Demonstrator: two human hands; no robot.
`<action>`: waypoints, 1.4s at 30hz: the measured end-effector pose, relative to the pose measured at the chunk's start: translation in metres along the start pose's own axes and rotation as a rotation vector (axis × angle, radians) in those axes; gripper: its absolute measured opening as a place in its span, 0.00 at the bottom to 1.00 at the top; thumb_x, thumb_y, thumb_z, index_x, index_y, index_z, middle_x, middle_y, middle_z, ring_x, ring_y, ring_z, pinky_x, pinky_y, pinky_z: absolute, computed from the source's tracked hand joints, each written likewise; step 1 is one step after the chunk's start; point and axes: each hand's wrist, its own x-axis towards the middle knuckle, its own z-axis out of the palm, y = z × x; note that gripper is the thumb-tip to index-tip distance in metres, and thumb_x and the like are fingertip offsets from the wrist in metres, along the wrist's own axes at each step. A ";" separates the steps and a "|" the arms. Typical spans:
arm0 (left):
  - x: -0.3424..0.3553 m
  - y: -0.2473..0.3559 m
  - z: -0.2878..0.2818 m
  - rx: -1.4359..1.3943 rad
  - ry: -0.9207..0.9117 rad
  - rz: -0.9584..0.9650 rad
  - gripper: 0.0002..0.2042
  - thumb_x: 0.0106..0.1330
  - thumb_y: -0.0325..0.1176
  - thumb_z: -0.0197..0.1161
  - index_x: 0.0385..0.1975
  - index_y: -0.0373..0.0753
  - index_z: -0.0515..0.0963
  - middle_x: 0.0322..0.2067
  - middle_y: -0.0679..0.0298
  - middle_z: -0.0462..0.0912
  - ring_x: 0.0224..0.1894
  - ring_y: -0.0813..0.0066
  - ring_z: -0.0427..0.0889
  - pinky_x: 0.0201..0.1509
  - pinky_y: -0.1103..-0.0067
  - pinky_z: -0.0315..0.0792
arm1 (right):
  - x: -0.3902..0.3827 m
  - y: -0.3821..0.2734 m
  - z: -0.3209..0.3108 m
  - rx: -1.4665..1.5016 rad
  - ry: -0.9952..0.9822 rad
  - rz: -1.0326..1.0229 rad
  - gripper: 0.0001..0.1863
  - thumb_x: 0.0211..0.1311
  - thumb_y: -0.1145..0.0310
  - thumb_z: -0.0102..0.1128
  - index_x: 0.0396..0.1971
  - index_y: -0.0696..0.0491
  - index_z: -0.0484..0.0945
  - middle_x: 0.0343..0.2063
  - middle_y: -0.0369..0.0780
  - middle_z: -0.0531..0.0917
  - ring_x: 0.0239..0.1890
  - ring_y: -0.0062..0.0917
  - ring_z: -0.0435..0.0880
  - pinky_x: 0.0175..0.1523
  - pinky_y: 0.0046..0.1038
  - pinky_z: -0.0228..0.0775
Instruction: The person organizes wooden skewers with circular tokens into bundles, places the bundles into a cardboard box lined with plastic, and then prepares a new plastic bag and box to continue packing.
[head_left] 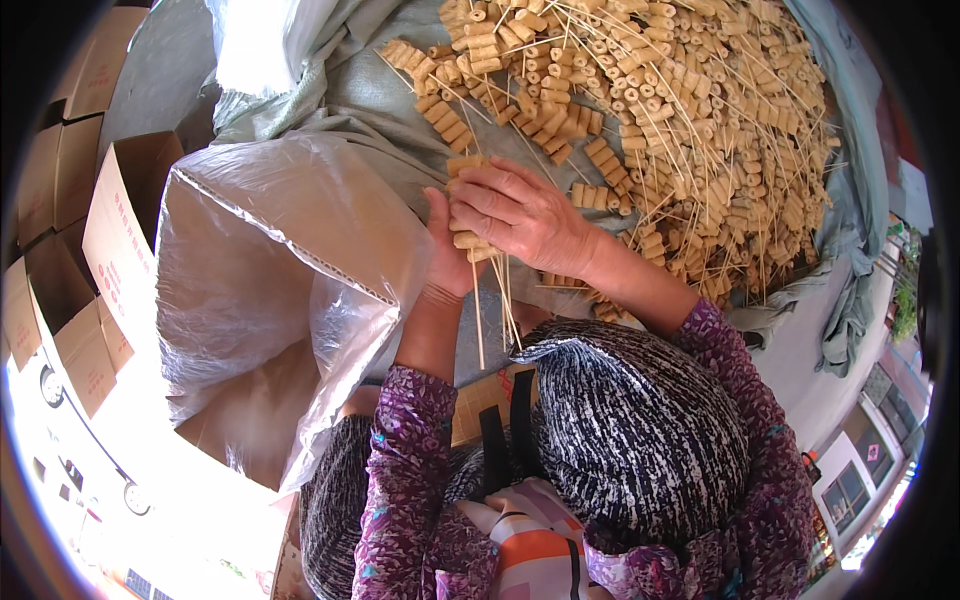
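Note:
Both my hands are closed together around a bundle of skewered snack rolls (474,240), tan ridged pieces threaded on thin wooden sticks. The bare stick ends hang down below my palms. My left hand (447,252) supports the bundle from the left, thumb pointing up. Over its top and right side lies my right hand (525,218), its fingers curled across the rolls and hiding part of them. Just beyond my hands, a large heap of the same skewers (690,130) spreads over a grey-green sheet.
Left of my hands stands an open cardboard box (245,290) lined with clear plastic. More cardboard boxes (120,230) are stacked at the far left. The grey-green sheet (370,140) lies bunched under the heap, and white plastic (262,50) sits at the back. My knees are close below.

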 end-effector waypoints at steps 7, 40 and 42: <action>-0.004 0.000 -0.011 0.008 -0.245 -0.006 0.37 0.66 0.60 0.54 0.66 0.39 0.60 0.59 0.59 0.72 0.61 0.67 0.73 0.63 0.69 0.71 | -0.003 -0.010 -0.002 0.385 0.127 0.194 0.17 0.53 0.79 0.59 0.46 0.57 0.79 0.49 0.44 0.81 0.56 0.35 0.79 0.61 0.39 0.72; -0.158 0.148 0.214 0.722 -0.056 0.286 0.55 0.43 0.37 0.76 0.71 0.28 0.48 0.60 0.50 0.68 0.58 0.66 0.71 0.63 0.75 0.65 | 0.078 -0.008 -0.073 0.938 0.182 0.475 0.22 0.69 0.64 0.56 0.58 0.59 0.70 0.55 0.46 0.77 0.58 0.32 0.76 0.63 0.33 0.68; -0.181 0.189 0.193 0.772 -0.027 0.234 0.53 0.42 0.39 0.75 0.70 0.29 0.52 0.57 0.51 0.72 0.55 0.66 0.74 0.59 0.77 0.68 | 0.097 -0.026 -0.062 0.919 0.116 0.291 0.27 0.65 0.64 0.60 0.61 0.59 0.68 0.59 0.47 0.74 0.62 0.34 0.72 0.66 0.34 0.63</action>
